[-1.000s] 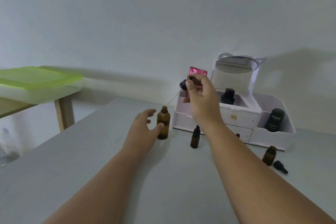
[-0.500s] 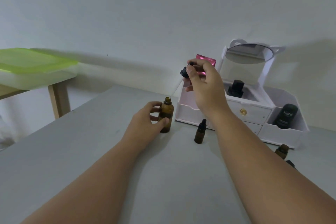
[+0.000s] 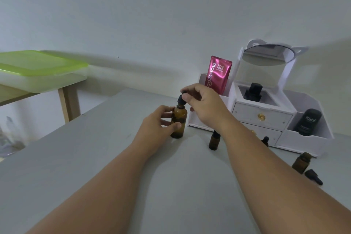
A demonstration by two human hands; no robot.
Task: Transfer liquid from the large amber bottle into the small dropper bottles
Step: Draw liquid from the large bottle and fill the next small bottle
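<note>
large amber bottle (image 3: 178, 119) stands upright on the grey table (image 3: 76, 157) just in front of the white organizer (image 3: 262, 118), my left hand (image 3: 157, 127) wrapped round its body, my right hand (image 3: 205, 105) pinching the black dropper (image 3: 180, 100) at its mouth. i'd keep the left grip firm so nothing tips, hold the dropper straight over the neck, and work the bulb slowly to avoid drips. count: one large bottle, three small dropper bottles, namely capped bottle (image 3: 214, 139), half-hidden bottle (image 3: 265, 140) behind my right arm and uncapped bottle (image 3: 302, 162), plus one loose dropper cap (image 3: 313, 176).
</note>
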